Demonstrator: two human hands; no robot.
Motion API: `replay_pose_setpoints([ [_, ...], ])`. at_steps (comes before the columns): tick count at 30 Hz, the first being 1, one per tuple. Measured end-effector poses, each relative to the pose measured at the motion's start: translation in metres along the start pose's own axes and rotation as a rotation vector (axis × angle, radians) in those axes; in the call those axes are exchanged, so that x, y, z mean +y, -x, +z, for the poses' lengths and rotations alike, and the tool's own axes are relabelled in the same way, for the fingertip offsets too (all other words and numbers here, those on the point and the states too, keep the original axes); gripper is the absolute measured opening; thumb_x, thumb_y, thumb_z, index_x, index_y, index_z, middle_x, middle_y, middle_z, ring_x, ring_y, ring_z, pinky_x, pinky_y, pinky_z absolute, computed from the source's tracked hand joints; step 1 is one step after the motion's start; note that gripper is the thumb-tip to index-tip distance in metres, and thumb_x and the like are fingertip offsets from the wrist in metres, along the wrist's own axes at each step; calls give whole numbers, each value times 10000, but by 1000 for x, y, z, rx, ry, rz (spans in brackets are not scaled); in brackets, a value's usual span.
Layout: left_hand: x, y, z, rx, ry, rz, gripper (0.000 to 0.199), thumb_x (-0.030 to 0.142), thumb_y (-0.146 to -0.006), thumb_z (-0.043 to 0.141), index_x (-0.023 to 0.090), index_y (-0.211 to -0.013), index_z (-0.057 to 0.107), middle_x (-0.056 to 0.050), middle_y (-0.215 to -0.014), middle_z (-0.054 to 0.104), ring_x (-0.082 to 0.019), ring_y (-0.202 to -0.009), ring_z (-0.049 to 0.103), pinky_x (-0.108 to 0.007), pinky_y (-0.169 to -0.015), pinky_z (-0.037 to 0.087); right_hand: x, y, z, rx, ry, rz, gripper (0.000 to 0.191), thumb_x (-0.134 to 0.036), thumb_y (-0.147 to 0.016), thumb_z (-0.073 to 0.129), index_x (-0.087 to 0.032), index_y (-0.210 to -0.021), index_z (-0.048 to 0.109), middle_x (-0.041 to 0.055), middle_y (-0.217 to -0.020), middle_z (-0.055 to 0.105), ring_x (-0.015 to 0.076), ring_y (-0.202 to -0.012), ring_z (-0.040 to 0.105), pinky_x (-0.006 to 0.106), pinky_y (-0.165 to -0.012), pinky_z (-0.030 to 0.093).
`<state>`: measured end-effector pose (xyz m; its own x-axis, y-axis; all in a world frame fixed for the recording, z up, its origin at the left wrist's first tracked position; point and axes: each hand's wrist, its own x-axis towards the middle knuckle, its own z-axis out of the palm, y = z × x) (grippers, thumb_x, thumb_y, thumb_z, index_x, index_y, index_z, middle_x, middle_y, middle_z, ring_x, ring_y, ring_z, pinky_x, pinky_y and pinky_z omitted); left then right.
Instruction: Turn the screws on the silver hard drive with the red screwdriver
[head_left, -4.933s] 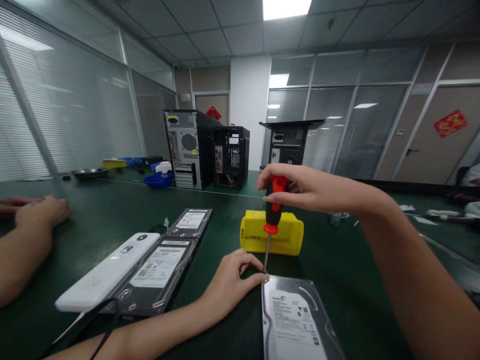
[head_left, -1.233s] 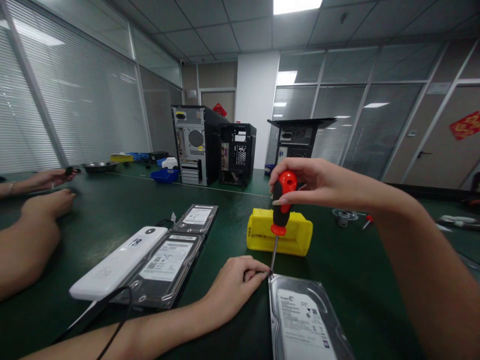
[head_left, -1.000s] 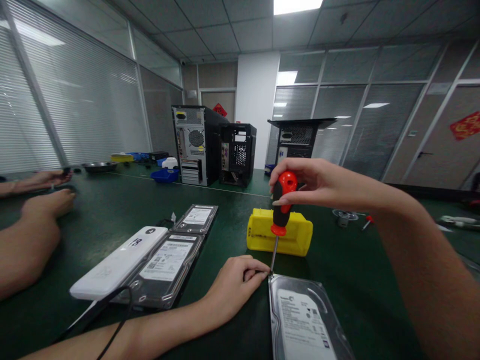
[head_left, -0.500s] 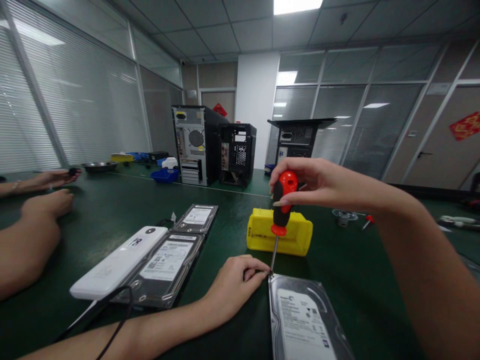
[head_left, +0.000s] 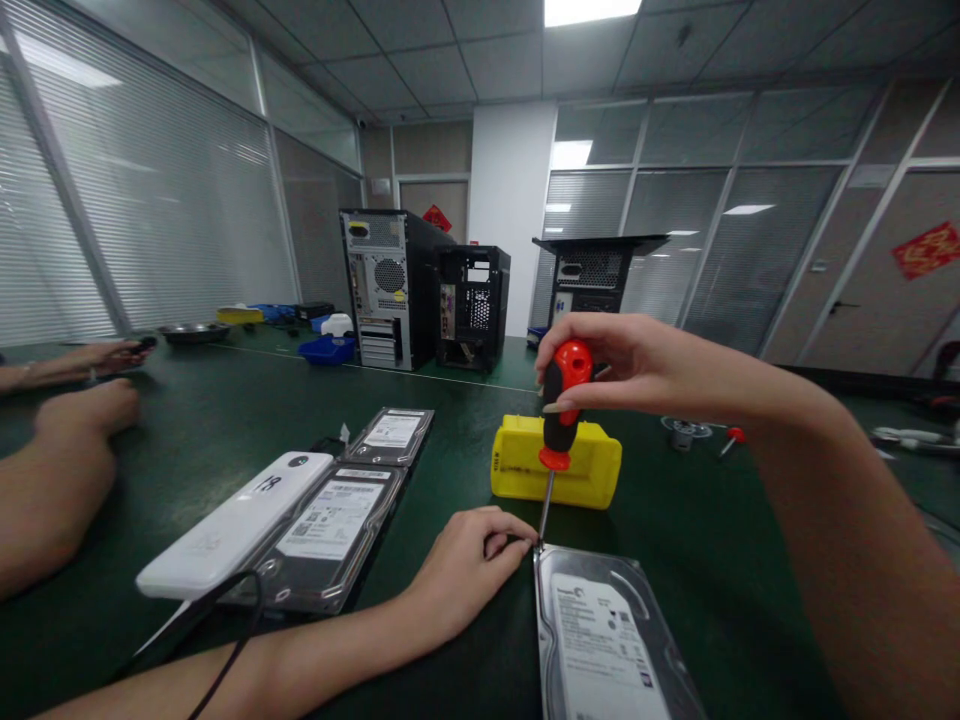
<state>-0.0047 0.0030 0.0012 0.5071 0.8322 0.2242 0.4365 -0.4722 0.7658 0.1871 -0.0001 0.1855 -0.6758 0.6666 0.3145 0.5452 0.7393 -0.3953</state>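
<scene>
A red-and-black screwdriver point(head_left: 556, 410) is gripped by its handle in my right hand point(head_left: 600, 365), which is closed around it from above. Its thin shaft slants down to the far left corner of a silver hard drive point(head_left: 611, 640) lying label up at the lower edge of the view. My left hand point(head_left: 476, 555) rests on the table, thumb and forefinger pinched together at that corner, beside the screwdriver tip. Whatever is between those fingertips is too small to make out. Just behind the shaft lies a yellow plastic bin point(head_left: 600, 470), partly hidden by the screwdriver.
Left of my hands lie two more hard drives point(head_left: 337, 520) and a white power bank point(head_left: 232, 525) with a black cable. Computer cases point(head_left: 390, 290) stand farther back, near a blue bin point(head_left: 326, 349). Another person's hands point(head_left: 90, 410) are at far left. A red-handled screwdriver point(head_left: 733, 437) lies right.
The whole view has shifted very slightly. Both hands, the screwdriver and the hard drive keep practically the same places relative to each other.
</scene>
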Motion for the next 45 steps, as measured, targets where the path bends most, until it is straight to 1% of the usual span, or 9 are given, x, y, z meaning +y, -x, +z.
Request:
replay_pose_setpoints([
  [5, 0, -1, 0, 8, 0, 1, 230, 211, -830, 533, 179, -927, 738, 10, -654, 548, -153, -616, 490, -230, -590, 345, -1, 0, 0, -8, -2, 5, 320, -362, -805, 650, -172, -1050, 571, 22, -986, 620, 145, -883, 615, 278, -766, 486],
  [9, 1, -1, -1, 26, 1, 4, 225, 195, -828, 528, 182, -918, 734, 8, -682, 559, -148, -616, 477, -231, -581, 330, -1, -1, 0, -4, 14, -6, 307, -362, -815, 644, -173, -1045, 568, 15, -989, 624, 138, -891, 618, 273, -788, 485],
  [14, 1, -1, -1, 41, 21, 5, 212, 203, -829, 531, 174, -913, 724, 32, -629, 468, -145, -599, 450, -232, -571, 314, 0, 0, 0, 2, 18, -2, 298, -345, -809, 646, -179, -1044, 571, 14, -991, 626, 140, -893, 613, 272, -781, 482],
  [17, 1, 0, 0, 37, 20, 1, 208, 203, -830, 527, 165, -904, 717, 35, -629, 447, -145, -597, 442, -234, -569, 312, 1, -1, 0, -6, 11, -12, 284, -325, -815, 640, -180, -1048, 569, 13, -996, 623, 138, -892, 613, 272, -782, 481],
  [23, 2, 1, 0, 31, 1, 6, 199, 207, -835, 519, 164, -889, 706, 29, -650, 461, -149, -616, 453, -237, -582, 321, 3, -1, 0, 2, 33, -21, 314, -368, -814, 647, -174, -1050, 571, 14, -1000, 618, 140, -901, 616, 274, -790, 482],
  [32, 1, 1, 1, 20, 12, 1, 200, 207, -841, 509, 163, -893, 697, 19, -670, 497, -151, -630, 465, -234, -587, 328, 2, -1, 0, -6, -1, -11, 320, -359, -809, 654, -162, -1046, 570, 17, -968, 622, 140, -871, 622, 272, -758, 490],
  [45, 2, 1, 0, 15, -5, -14, 212, 193, -829, 508, 162, -894, 707, 21, -663, 489, -150, -626, 466, -231, -584, 330, 2, -2, 0, -10, -5, -8, 333, -378, -801, 658, -172, -1048, 569, 18, -983, 620, 144, -884, 617, 272, -764, 486],
])
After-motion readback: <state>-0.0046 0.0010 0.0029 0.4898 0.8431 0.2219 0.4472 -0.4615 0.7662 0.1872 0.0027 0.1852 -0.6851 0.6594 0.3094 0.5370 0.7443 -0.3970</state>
